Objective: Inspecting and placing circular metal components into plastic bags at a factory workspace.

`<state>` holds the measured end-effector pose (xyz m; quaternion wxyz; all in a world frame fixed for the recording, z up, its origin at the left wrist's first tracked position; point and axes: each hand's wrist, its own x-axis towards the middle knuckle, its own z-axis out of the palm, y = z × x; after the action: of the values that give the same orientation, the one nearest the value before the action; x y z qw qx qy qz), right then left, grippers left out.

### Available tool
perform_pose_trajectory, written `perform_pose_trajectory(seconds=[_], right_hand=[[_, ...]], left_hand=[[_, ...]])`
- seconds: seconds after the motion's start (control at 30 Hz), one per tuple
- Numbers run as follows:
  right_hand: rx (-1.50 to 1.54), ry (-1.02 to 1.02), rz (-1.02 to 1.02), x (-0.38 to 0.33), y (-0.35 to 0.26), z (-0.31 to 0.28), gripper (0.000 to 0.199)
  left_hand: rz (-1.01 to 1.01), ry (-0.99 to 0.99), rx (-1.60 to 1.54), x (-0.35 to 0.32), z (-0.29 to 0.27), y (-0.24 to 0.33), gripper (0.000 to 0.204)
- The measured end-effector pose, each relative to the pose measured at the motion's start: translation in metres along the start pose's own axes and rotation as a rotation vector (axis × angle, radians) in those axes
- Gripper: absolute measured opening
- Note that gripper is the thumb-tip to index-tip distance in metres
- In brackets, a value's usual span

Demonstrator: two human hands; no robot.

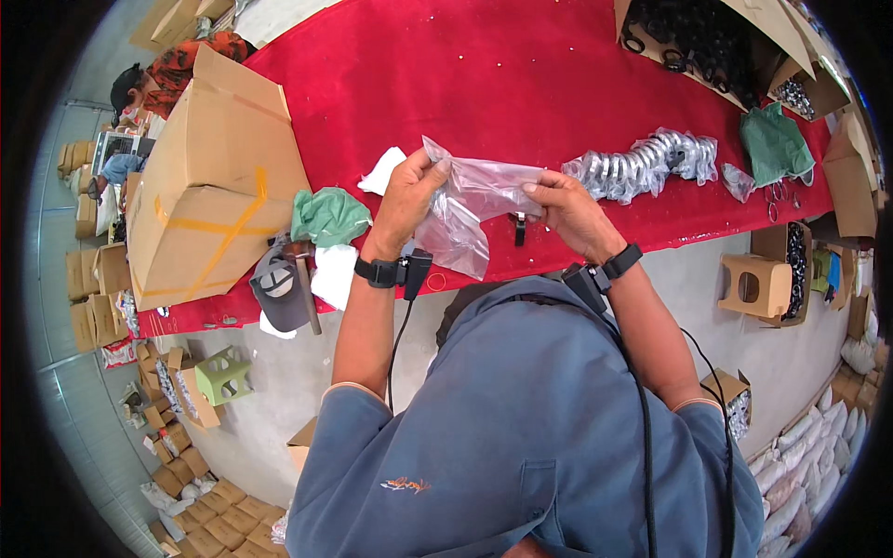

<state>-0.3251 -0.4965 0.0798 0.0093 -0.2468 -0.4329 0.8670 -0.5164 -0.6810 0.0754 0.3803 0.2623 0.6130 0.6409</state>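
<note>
A transparent plastic bag (pixel 462 232) is stretched between my hands above the near part of the red-covered table. My left hand (pixel 409 200) pinches its left side between thumb and fingers, while my right hand (pixel 569 216) grips the right end the same way. The bag looks flat and crumpled, and I cannot make out anything inside. Just right of my right hand lies a row of shiny ring-shaped metal parts (pixel 642 167) in transparent wrapping. A small black object (pixel 520 229) sits below the bag, between my hands.
At left stand a large cardboard box (pixel 219 177), a green bag (pixel 330 216), a grey cap (pixel 277 284) and a hammer (pixel 308 293). At far right are a box of black rings (pixel 693 42), another green bag (pixel 775 144) and scissors (pixel 773 200). Another person (pixel 186 70) is beyond the large box.
</note>
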Motion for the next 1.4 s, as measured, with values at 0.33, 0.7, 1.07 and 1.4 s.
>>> perform_pose_trajectory(seconds=[0.33, 0.7, 1.07, 1.4], right_hand=[[-0.105, 0.058, -0.036, 0.007, 0.018, -0.019, 0.013], [-0.231, 0.180, -0.045, 0.005, 0.046, 0.003, 0.023], [-0.114, 0.134, 0.313, -0.002, 0.108, -0.013, 0.020], [-0.631, 0.262, 0.305, 0.021, 0.171, -0.073, 0.049]], left_hand=[[-0.156, 0.133, 0.371, -0.001, -0.008, -0.014, 0.024], [0.052, 0.141, 0.497, -0.034, 0.068, -0.012, 0.031], [-0.218, 0.015, 0.498, -0.086, 0.030, -0.062, 0.016], [-0.244, 0.274, 0.678, -0.107, 0.020, -0.079, 0.016]])
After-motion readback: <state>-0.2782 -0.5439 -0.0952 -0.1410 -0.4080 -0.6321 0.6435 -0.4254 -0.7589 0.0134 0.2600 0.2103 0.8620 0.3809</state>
